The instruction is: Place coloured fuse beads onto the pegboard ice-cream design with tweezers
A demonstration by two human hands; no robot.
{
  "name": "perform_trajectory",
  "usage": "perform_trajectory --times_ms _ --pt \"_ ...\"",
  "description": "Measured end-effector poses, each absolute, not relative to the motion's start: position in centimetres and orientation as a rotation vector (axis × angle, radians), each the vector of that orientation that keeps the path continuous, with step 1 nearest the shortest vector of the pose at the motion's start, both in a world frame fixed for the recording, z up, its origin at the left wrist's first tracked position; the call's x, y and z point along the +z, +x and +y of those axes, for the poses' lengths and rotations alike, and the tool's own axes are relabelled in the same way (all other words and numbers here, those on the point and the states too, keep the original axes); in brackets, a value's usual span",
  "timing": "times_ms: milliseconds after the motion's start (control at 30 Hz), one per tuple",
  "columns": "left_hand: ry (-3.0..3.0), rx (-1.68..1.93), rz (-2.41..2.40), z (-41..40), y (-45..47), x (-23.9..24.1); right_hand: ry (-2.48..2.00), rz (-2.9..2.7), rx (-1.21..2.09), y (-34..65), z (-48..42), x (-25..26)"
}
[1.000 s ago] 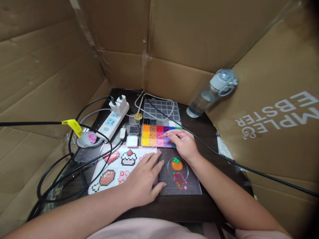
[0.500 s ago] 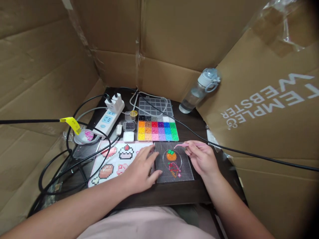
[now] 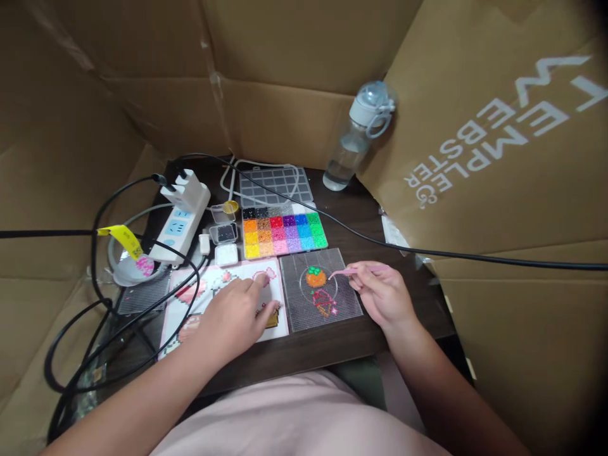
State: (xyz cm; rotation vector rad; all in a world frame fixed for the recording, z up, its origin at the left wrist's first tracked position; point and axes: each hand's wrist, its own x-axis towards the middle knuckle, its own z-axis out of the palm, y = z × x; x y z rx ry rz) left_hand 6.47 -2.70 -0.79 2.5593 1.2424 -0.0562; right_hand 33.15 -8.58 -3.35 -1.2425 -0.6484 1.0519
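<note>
My right hand [image 3: 382,294] pinches pink tweezers [image 3: 349,272], whose tip reaches over the clear pegboard [image 3: 346,266] beside an orange bead fruit [image 3: 316,277] and a red bead cone [image 3: 324,301]. My left hand [image 3: 235,316] rests fingers spread on the pattern sheet [image 3: 280,320] of pixel pictures, just left of the pegboard. Behind both lies the bead tray [image 3: 284,233] with many coloured compartments.
A white power strip [image 3: 183,212] with plugs and black cables [image 3: 95,304] fills the table's left side. Small bead boxes [image 3: 224,244], an empty clear tray lid [image 3: 275,185] and a water bottle [image 3: 354,136] stand behind. Cardboard walls [image 3: 498,145] surround the dark table [image 3: 389,316].
My right hand left the bead tray and came back with the tweezers to the pegboard. My left hand slid left from the pegboard edge onto the pattern sheet. The view shifted right.
</note>
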Motion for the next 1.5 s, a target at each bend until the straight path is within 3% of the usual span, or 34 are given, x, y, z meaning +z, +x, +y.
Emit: perform_trajectory --times_ms 167,333,633,1500 --pt "2.513 -0.443 1.330 -2.3 6.9 0.1 -1.291 -0.676 1.023 33.1 -8.6 -3.6" --pt "2.474 -0.576 1.328 -1.8 7.1 0.4 -1.328 -0.731 0.976 33.0 -8.8 -4.0" --pt "2.391 -0.593 1.215 -0.8 6.0 0.4 -1.515 -1.075 0.750 33.5 -10.8 -3.9" --pt "2.403 -0.455 1.195 -1.3 5.5 0.3 -1.448 -1.481 0.558 33.1 -10.2 -3.9"
